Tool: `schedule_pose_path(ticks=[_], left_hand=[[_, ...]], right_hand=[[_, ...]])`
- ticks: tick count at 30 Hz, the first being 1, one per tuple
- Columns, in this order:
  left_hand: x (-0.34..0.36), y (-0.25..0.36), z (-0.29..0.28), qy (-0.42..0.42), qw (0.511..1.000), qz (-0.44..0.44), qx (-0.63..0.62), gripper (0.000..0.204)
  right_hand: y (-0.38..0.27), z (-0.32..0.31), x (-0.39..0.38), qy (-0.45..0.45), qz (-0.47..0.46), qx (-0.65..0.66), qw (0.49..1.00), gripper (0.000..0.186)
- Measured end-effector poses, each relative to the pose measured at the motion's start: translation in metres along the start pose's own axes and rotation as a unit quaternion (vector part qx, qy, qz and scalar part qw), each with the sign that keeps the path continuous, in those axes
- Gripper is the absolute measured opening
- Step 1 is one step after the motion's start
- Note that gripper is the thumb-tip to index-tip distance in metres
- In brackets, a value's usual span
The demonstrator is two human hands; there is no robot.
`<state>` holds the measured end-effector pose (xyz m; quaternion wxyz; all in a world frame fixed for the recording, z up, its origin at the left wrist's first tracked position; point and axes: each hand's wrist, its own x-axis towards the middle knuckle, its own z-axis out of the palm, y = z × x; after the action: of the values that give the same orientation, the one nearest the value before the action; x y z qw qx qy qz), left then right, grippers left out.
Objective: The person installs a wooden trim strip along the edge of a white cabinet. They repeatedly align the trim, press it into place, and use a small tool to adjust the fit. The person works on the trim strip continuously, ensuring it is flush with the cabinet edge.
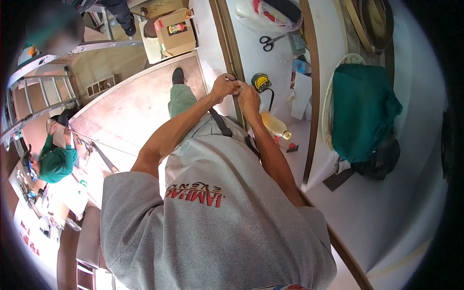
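My left hand (225,88) and my right hand (249,100) meet at a brown wooden edge strip (223,30), fingertips pinched together. Whatever they grip is too small and too covered by the fingers to name. Close by on the right, a yellow and black tape measure (261,82) lies on the white shelf surface, with a dark strip beside it. A bottle of pale yellow liquid (275,125) lies on its side near my right forearm. Farther up are black-handled scissors (270,42).
A plastic bag (265,18) lies at the shelf's far end. To the right, green cloth (363,108) covers a pale round-edged thing. On the left are a cardboard box (177,33), aluminium ladders (46,94) and a person in green (57,162). Another person is at the upper left.
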<state>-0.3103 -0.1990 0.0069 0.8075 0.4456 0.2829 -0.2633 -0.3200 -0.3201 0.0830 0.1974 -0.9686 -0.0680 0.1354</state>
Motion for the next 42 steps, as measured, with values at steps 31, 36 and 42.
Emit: schedule_pose_path(ticks=[31,36,42], left_hand=[[-0.004,0.012,0.008,0.016,0.999,0.023,-0.04,0.042],[0.001,0.011,0.007,0.025,0.999,0.014,-0.023,0.044],[-0.003,0.013,0.003,0.012,0.998,0.02,-0.054,0.043]], right_hand=[[0.004,-0.007,0.013,-0.036,0.021,-0.016,0.999,0.024],[0.005,-0.004,0.018,-0.046,0.03,-0.03,0.998,0.024],[-0.011,-0.013,0.016,-0.051,0.044,-0.026,0.997,0.025]])
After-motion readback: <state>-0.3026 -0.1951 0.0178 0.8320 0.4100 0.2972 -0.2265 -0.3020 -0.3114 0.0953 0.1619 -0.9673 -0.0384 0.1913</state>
